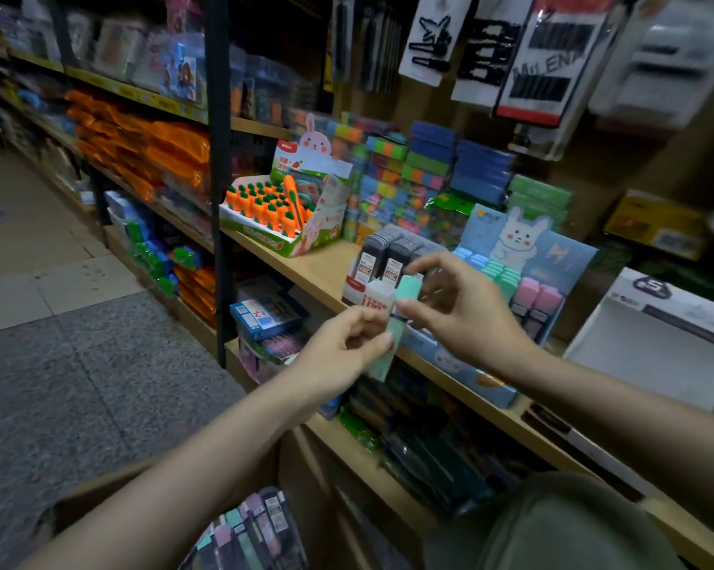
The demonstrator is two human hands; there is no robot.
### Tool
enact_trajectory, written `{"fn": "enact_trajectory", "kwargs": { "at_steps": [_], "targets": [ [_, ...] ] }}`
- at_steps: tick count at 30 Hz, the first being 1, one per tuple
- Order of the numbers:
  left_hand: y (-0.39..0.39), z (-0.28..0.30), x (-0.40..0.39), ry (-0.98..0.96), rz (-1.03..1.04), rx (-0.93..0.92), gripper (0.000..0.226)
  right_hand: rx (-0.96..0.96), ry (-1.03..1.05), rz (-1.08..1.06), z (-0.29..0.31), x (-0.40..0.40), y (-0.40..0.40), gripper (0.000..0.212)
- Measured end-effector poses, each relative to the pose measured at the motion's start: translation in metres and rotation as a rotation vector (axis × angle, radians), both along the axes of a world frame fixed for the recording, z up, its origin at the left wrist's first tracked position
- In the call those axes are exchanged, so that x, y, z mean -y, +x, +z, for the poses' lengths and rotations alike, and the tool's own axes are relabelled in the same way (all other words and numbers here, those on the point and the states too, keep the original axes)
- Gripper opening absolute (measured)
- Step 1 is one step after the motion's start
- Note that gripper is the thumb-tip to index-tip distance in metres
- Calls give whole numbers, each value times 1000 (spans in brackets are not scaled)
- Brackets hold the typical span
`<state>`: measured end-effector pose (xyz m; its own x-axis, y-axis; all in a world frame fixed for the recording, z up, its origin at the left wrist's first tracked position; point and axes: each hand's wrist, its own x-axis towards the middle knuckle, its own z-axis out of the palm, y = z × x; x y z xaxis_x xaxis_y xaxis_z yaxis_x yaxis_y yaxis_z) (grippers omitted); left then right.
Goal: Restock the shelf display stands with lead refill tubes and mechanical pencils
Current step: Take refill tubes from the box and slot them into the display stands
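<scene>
A stationery shop aisle is seen, with a wooden shelf (318, 269) running from left to right and a grey floor below. On the shelf, a blue rabbit display stand (523, 257) is set beside a white stand of dark lead refill tubes (392, 257), and a carrot pen box (281, 211) is placed further left. In front of the stands, a mint-green tube (400, 310) is held between both hands: its lower part is gripped by the left hand (343, 351), and its upper end is pinched by the thumb and fingers of the right hand (458, 310). At the bottom edge, a cardboard box (100, 487) holding more tubes (248, 532) is visible.
</scene>
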<state>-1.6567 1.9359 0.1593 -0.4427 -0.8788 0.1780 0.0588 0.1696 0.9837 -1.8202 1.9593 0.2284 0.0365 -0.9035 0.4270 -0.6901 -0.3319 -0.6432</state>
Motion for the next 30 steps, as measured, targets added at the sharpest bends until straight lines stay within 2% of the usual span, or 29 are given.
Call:
{"fn": "enact_trajectory", "kwargs": {
  "at_steps": [3,7,12,18,25,30],
  "targets": [
    [-3,-8,0,-191,74,230,38,-29,-9,-107,27,-5,-40,30],
    [-6,-22,1,-481,92,524,50,-192,-76,-304,45,-12,-89,32],
    [-33,-36,1,-602,11,718,65,-291,-170,-319,33,-9,-102,31],
    [-45,-48,9,-743,25,793,77,-300,-184,-336,11,6,-102,28],
    [-43,-57,16,-713,28,817,80,-292,-165,-343,-6,17,-105,27],
    [-47,-58,19,-744,76,813,78,-410,-195,-367,-14,20,-107,29]
  ]
}}
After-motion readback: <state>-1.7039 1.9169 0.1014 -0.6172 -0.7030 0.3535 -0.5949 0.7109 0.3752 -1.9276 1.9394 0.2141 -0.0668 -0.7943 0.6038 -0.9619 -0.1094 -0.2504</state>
